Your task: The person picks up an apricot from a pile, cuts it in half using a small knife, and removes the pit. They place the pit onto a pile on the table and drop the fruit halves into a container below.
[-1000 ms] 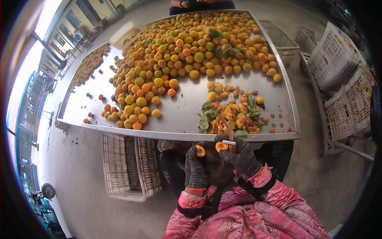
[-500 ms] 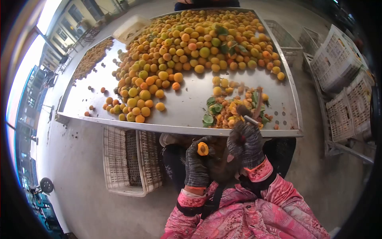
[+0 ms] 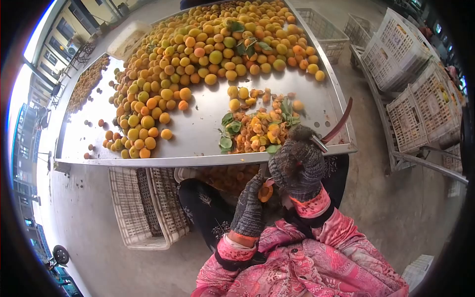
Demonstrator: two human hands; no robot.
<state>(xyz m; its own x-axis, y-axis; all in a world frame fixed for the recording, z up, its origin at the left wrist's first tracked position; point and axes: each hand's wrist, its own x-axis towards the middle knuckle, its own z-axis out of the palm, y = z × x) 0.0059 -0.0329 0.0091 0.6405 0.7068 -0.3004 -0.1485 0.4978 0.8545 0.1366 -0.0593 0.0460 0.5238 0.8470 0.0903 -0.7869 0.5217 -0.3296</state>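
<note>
The grey-gloved left hand (image 3: 249, 210) is holding a halved orange fruit (image 3: 265, 193). The grey-gloved right hand (image 3: 298, 169) is gripping a curved reddish tool (image 3: 340, 123)

Grey concrete floor (image 3: 94, 213) surrounds a metal table (image 3: 198, 136), with white slatted crates (image 3: 393, 54) on a metal cart (image 3: 430, 166) at right and, upper left, a cream wall (image 3: 103, 14) with dark windows (image 3: 64, 27) in daylight.
</note>
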